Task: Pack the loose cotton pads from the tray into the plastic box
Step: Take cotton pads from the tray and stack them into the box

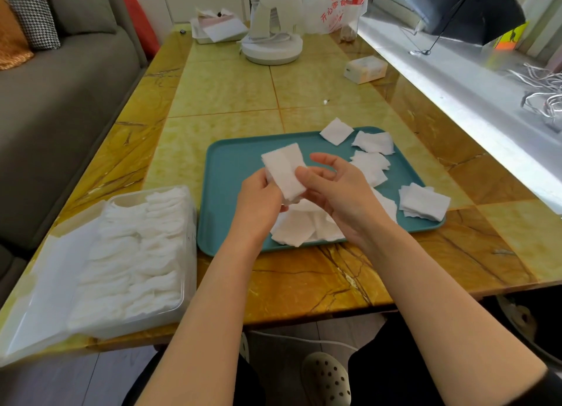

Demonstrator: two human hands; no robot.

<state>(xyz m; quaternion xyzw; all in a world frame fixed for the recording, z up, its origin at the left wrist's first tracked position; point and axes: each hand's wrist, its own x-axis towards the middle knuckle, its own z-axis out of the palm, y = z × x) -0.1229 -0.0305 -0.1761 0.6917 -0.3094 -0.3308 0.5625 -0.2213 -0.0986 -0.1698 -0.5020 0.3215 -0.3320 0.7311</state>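
Cotton pads (284, 171) stacked over the tray (231, 162) sit in the pinching grip of left hand (258, 202) and right hand (337, 192).

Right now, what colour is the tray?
Teal, a plain blue-green tray, no pattern; the head view, the only one, shows it.

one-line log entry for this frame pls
stage: gathering pads | left hand: grips pad stack | right hand: pinches pad stack | tray: loose pads on it | plastic box: open, holds pads, left of tray

Both hands (258, 198) (337, 189) hold, seemingly, several stacked cotton pads (284, 171) above tray (231, 168).
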